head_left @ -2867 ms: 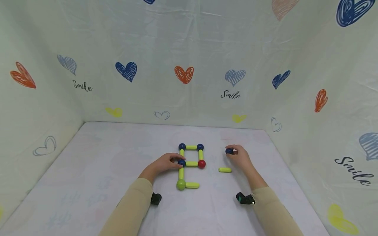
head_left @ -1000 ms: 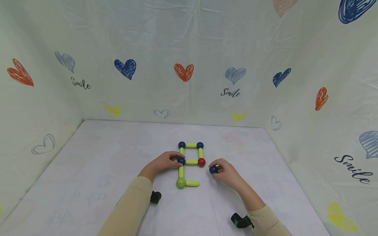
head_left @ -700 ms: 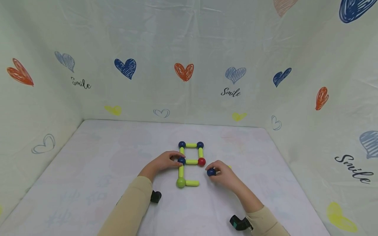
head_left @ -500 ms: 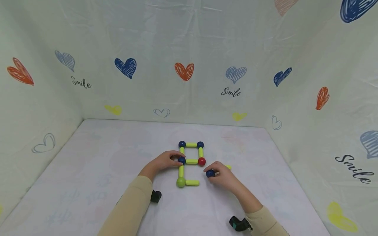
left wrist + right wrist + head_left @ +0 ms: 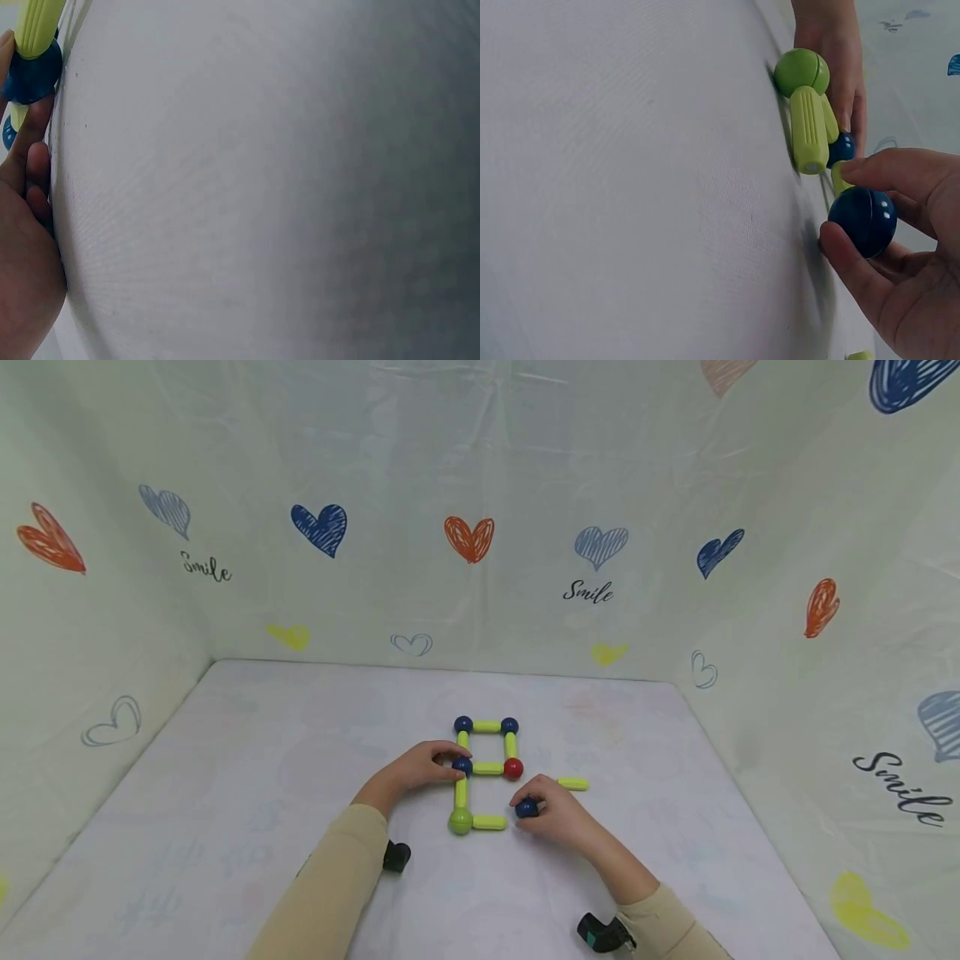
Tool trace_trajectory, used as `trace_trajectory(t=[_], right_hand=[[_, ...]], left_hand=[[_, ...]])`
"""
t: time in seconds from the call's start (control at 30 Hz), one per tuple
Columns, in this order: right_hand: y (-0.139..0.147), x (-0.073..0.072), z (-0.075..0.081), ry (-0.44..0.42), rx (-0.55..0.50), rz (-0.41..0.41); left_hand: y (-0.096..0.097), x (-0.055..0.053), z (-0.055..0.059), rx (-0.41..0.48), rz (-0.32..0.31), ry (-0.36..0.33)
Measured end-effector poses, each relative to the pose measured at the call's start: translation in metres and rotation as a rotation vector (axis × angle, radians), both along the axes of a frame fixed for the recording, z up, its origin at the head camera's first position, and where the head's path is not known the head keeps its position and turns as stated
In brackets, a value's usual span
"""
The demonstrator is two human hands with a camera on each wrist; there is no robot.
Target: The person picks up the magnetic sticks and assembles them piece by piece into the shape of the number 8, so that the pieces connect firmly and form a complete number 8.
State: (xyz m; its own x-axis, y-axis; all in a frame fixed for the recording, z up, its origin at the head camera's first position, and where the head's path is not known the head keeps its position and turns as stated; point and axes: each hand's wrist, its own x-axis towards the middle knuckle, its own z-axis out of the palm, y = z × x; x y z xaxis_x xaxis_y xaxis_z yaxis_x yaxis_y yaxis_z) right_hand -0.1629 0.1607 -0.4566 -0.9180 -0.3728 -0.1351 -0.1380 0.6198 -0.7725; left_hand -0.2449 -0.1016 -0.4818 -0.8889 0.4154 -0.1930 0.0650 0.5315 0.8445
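Yellow-green rods and balls form a figure on the table: a square with a green ball (image 5: 461,821) below it, from which a rod (image 5: 490,822) points right with a bare end. My left hand (image 5: 415,769) pinches the dark blue ball (image 5: 462,767) at the square's near left corner. A red ball (image 5: 513,768) marks the near right corner. My right hand (image 5: 558,812) holds a loose dark blue ball (image 5: 864,220) between thumb and fingers. This ball is just right of the bare rod end, with a gap between them in the head view.
A single yellow-green rod (image 5: 573,784) lies behind my right hand on the white table (image 5: 300,718). Black wrist cameras (image 5: 604,932) sit at both sleeves. A white cloth (image 5: 405,585) printed with hearts stands around the table.
My right hand has carried the loose blue ball left and nearer, toward the bare rod end, passing over the loose rod, which shows again. My left hand stays on its ball.
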Motion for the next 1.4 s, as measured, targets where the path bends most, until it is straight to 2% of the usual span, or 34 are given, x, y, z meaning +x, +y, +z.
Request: trace_trajectory(t=[0.43,0.73,1.4], right_hand=[[-0.004,-0.002,-0.007,0.082,0.055,0.066],[-0.009,0.0,-0.007,0.075,0.067,0.069],[-0.018,-0.002,-0.004,0.097,0.199,0.118]], left_hand=[[-0.002,0.0,0.003,0.017,-0.037,0.035],[-0.002,0.001,0.001,0.012,-0.032,0.04],[-0.001,0.001,0.0,0.005,-0.015,0.026]])
